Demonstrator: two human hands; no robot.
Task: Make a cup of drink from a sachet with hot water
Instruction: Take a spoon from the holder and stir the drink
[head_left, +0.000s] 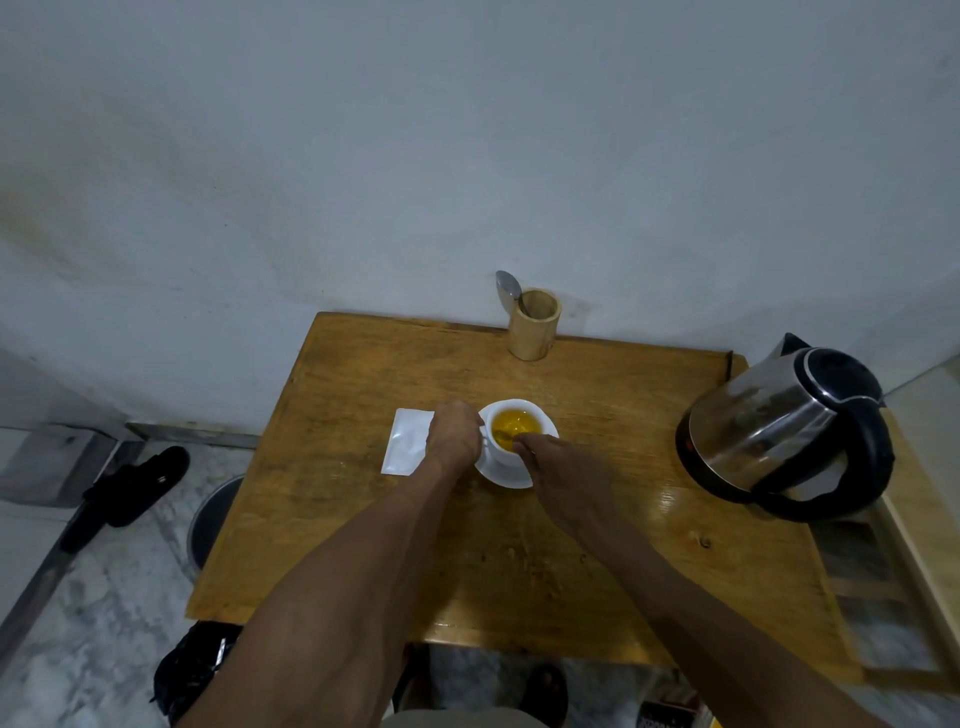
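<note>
A white cup (540, 415) holding yellow liquid stands on a white saucer (506, 474) in the middle of the wooden table (363, 519). My left hand (454, 435) is closed on the cup's handle at its left side. My right hand (558, 470) pinches something thin that dips into the liquid, seemingly a spoon; the fingers hide most of it. A white sachet (406, 448) lies flat on the table just left of my left hand.
A steel electric kettle (779, 431) with a black handle stands at the table's right edge. A bamboo holder (535, 327) with a metal spoon (506, 288) sits at the back by the wall. Black sandals (124, 493) and a round bin (208, 519) lie on the floor at left.
</note>
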